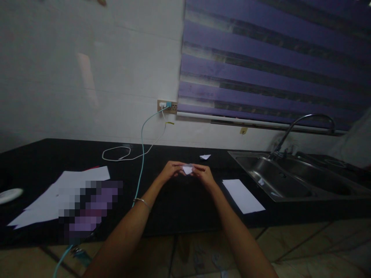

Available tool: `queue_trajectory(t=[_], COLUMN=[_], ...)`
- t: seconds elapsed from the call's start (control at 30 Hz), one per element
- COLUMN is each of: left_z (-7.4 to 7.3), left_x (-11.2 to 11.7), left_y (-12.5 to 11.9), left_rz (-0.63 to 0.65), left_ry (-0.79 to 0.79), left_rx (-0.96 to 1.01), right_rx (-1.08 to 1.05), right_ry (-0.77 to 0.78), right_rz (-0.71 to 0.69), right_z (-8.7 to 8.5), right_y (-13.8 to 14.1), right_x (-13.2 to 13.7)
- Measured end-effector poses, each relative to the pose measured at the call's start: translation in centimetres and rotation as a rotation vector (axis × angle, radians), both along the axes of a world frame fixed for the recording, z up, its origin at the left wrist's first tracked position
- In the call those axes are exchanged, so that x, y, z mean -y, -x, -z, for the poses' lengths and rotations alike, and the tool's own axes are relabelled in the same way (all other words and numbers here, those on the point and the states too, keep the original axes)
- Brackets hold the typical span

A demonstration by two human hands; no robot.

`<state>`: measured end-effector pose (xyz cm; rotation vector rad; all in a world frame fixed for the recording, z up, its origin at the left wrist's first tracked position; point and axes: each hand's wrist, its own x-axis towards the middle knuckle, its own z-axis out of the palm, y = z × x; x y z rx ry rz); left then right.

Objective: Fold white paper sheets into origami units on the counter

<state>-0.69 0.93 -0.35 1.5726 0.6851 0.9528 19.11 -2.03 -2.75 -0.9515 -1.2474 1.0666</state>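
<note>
A small folded piece of white paper (pixel 188 169) is held between my two hands above the black counter (pixel 179 208). My left hand (pixel 171 171) pinches its left side, and my right hand (pixel 203 175) pinches the right side. Just beyond my right hand, a folded paper boat (pixel 205 157) sits on the counter towards the wall. To the right of my right forearm lies a flat white sheet of paper (pixel 242 196). The undersides of my fingers are partly hidden.
White sheets (pixel 55 193) lie at the left, near a blurred-out purple item (pixel 95 208) and a white round object (pixel 11 195). A teal cable (pixel 142 154) and a white cable (pixel 116 159) run from the wall socket (pixel 174 108). The metal sink (pixel 268 193) is at the right.
</note>
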Motion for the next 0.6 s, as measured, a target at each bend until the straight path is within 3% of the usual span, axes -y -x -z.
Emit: queue_trajectory(t=[0.17, 0.27, 0.4, 0.6], left_z=[0.0, 0.4, 1.1, 1.3], left_x=[0.2, 0.0, -0.4, -0.5], left_y=[0.1, -0.2, -0.7, -0.7], left_rz=[-0.005, 0.094, 0.126, 0.224], left_ry=[0.01, 0.108, 0.238, 0.135], left_rx=[0.034, 0.068, -0.033, -0.044], right_rx=[0.038, 0.105, 0.215, 0.183], right_ry=[-0.037, -0.102, -0.157, -0.167], right_rz=[0.026, 0.054, 0.015, 0.072], right_z=[0.1, -0.1, -0.3, -0.5], right_y=[0.0, 0.1, 0.3, 0.6], right_x=[-0.1, 0.1, 0.3, 0.4])
